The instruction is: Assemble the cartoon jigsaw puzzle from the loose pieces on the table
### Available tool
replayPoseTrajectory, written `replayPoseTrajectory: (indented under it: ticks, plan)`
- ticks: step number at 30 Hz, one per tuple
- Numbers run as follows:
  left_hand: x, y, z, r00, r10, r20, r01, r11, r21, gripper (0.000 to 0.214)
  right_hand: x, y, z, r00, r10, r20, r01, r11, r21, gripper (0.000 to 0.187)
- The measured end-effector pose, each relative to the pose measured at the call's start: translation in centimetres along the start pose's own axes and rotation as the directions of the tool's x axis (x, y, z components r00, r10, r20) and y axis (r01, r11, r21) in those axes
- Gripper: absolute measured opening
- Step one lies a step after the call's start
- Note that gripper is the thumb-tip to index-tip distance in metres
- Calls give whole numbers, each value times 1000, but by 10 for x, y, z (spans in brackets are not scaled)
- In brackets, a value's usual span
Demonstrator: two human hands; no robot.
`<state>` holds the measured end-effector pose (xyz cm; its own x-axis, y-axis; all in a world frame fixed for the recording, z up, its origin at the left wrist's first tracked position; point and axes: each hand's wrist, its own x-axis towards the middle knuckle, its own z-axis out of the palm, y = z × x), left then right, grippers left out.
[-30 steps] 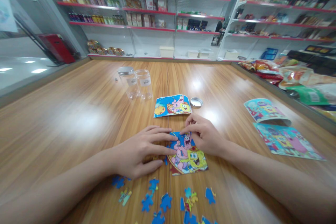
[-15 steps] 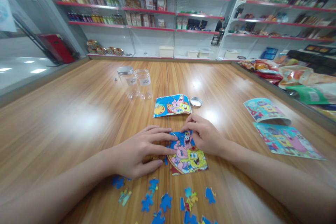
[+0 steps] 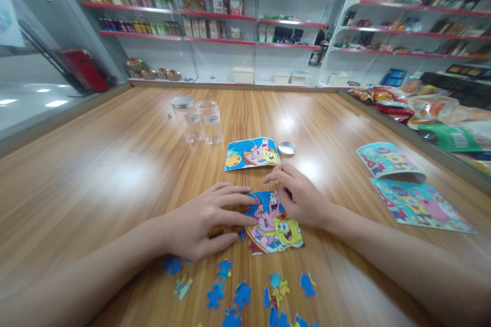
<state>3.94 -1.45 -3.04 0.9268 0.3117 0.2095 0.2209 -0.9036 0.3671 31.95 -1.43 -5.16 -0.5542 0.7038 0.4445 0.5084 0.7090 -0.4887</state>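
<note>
Seemingly part-done: joined puzzle section (image 3: 273, 230) lies between left grip (image 3: 209, 217), spread, released, and right grip (image 3: 305, 196), loosely curled, hold unclear. Loose pieces (image 3: 242, 293) nearside of both grips remain unplaced.

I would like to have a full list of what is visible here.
table: 1, brown, centre
joined puzzle: 1, blue-pink-yellow, middle of table
loose pieces: over ten, mostly blue, table's near side
picture card: 1, mostly blue, beyond puzzle
picture sheets: 2, light blue, table's right
jars: 2, clear, left of card
loose lid: 1, silver, right of card
shelves: several, white, red-edged, behind table
goods: many, mixed colours, on shelves
bags: several, mixed colours, past table's right edge
left hand: 1, bare, on puzzle's left edge
right hand: 1, bare, at puzzle's upper right
</note>
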Motion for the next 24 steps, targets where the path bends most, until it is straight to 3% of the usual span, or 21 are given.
replayPoseTrajectory:
  ticks: [9, 15, 18, 22, 24]
  plan:
    - [-1, 0, 1, 1000, -11, 10, 10, 1000, 11, 46, 0, 2, 1, 1000, -22, 18, 22, 1000, -19, 33]
    - [0, 0, 0, 1000, -12, 9, 12, 1000, 6, 45, 1, -3, -5, 988, -118, -100, 117, 993, -16, 34]
    - [0, 0, 0, 1000, -15, 12, 15, 1000, 6, 45, 1, -7, -7, 972, -163, -168, 162, 987, -22, 40]
    - [0, -1, 1, 1000, -8, -7, 8, 1000, -2, 45, -2, -8, -4, 987, -156, -37, 157, 988, 15, 57]
    - [0, -1, 1, 1000, -6, -8, 6, 1000, -1, 46, -3, -9, -3, 987, -151, -61, 154, 987, 45, 68]
